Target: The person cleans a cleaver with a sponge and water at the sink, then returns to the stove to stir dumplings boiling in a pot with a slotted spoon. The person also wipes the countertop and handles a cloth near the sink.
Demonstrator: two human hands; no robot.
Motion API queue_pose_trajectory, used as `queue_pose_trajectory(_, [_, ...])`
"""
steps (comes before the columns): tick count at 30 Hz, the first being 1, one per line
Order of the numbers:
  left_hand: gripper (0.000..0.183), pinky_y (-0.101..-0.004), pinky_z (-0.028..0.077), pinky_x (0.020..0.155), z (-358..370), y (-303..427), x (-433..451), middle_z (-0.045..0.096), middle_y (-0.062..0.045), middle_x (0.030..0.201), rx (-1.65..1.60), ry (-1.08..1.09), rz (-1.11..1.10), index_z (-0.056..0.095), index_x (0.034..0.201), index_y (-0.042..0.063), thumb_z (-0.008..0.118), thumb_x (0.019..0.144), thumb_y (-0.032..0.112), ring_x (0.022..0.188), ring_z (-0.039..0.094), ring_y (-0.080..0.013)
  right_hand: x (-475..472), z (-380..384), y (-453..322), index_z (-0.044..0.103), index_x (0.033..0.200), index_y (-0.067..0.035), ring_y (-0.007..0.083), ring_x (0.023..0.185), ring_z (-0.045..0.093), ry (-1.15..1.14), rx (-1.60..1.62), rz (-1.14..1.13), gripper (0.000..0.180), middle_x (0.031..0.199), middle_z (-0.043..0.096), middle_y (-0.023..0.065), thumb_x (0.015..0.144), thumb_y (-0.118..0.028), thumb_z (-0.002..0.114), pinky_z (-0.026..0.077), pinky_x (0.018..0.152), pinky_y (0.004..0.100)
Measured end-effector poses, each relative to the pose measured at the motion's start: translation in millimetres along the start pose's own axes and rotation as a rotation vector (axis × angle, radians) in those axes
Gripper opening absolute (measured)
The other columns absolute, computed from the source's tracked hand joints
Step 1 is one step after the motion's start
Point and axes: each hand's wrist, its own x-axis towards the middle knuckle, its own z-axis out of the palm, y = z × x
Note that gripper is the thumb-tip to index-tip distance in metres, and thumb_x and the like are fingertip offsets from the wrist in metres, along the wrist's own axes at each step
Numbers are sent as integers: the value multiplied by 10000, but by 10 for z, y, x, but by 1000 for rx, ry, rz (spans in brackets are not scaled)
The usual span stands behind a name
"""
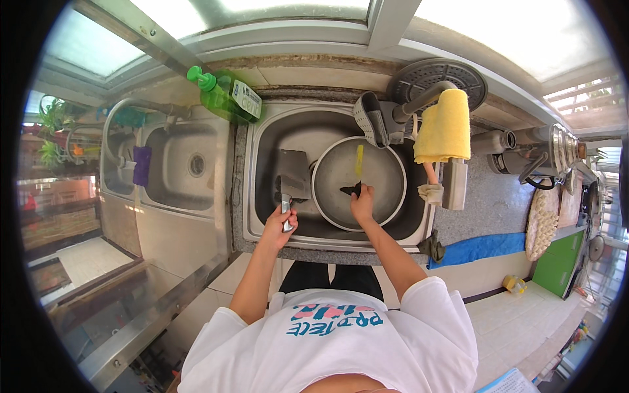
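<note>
My left hand [281, 227] grips the metal handle of a broad-bladed kitchen cleaver [294, 172], its blade lying over the left part of the steel sink [249, 196]. A round metal basin [324, 209] stands in the sink's right part, with water in it as far as I can tell. Over the basin, my right hand [362, 200] holds a small dark cloth or scrubber [351, 189]; its exact kind is unclear. A yellow strip-like object [359, 159] shows in the basin, just beyond that hand.
A green pump bottle [231, 100] stands behind the sink's left corner. The faucet [454, 184], draped with a yellow cloth [443, 125], overhangs the right side near a grey caddy [373, 120]. Further right are a blue cloth [479, 249] and metal flasks [530, 147]. A glass partition borders the left.
</note>
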Motion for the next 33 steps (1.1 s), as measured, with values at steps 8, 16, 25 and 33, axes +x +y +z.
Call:
queue_pose_trajectory(8, [76,-205,328,489,264,44,-278,464,0,746,288,17,56,458,1041,114,472,967,119,532,380,-62,296,322,84,616,1003,-17,300,881,613,-285,550,463,244,971,612,161,786,67,545,512,757,384])
queue_pose_trajectory(16, [137,-196,289,454,443,-56,-365,406,30,683,229,-36,-26,455,1122,159,447,987,178,501,347,-44,-425,28,-1323,506,1302,-104,293,1332,340,-402,467,-326,376,1408,405,148,930,-129,462,228,1088,500])
queue_pose_trajectory(25, [274,-187,257,422,633,-134,-476,346,43,638,265,-119,-53,416,1265,197,418,993,162,465,293,-38,225,166,-1279,326,1439,-92,273,1406,223,-246,107,-301,509,1509,266,127,979,-310,341,89,1119,551])
queue_pose_trajectory(33, [295,-190,262,418,558,-39,-452,340,39,625,319,-65,-32,413,1248,191,460,967,116,463,311,-41,-169,116,-1460,354,1415,-74,280,1389,262,-310,141,-511,483,1492,297,130,967,-253,374,121,1121,541])
